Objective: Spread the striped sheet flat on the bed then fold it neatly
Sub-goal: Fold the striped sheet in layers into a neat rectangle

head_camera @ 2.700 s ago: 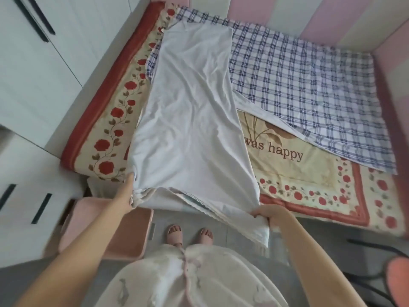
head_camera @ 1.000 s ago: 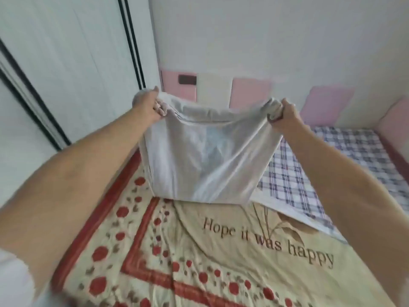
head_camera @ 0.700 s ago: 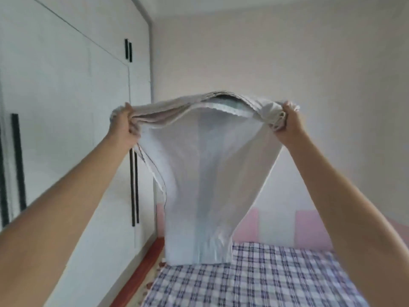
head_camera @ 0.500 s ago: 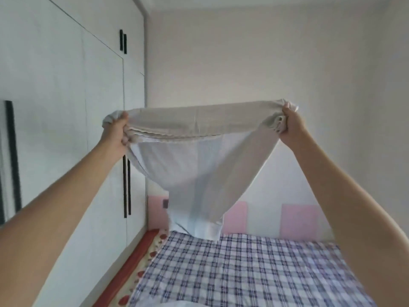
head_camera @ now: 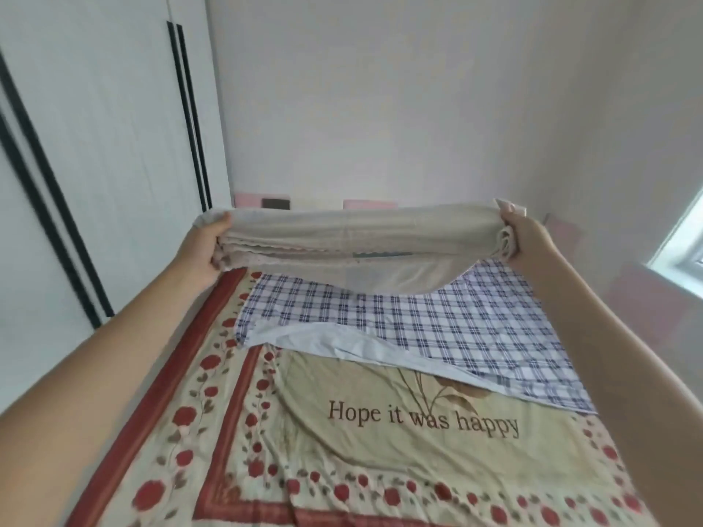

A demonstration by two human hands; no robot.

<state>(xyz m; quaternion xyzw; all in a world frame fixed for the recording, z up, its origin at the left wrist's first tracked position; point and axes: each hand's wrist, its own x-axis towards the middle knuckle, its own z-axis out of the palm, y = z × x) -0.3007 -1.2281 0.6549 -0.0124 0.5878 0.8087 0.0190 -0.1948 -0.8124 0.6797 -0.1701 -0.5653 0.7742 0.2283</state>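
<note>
The pale, off-white sheet [head_camera: 361, 237] is folded into a long band of several layers and hangs in the air over the far half of the bed. My left hand [head_camera: 201, 249] grips its left end and my right hand [head_camera: 527, 237] grips its right end, both arms stretched forward. The middle of the sheet sags toward the checked cloth below without clearly touching it. Lace-like trim shows along the lower front edge of the sheet.
A blue-and-white checked cloth [head_camera: 437, 321] covers the far part of the bed, one edge turned up. A cream quilt [head_camera: 342, 450] with red roses and lettering covers the near part. White wardrobe doors [head_camera: 95, 146] stand left, a window [head_camera: 684, 245] right.
I lifted the folded sheet off the bed, raised it high so it hung down, then brought it low again over the far half of the bed. The view has tilted back down.
</note>
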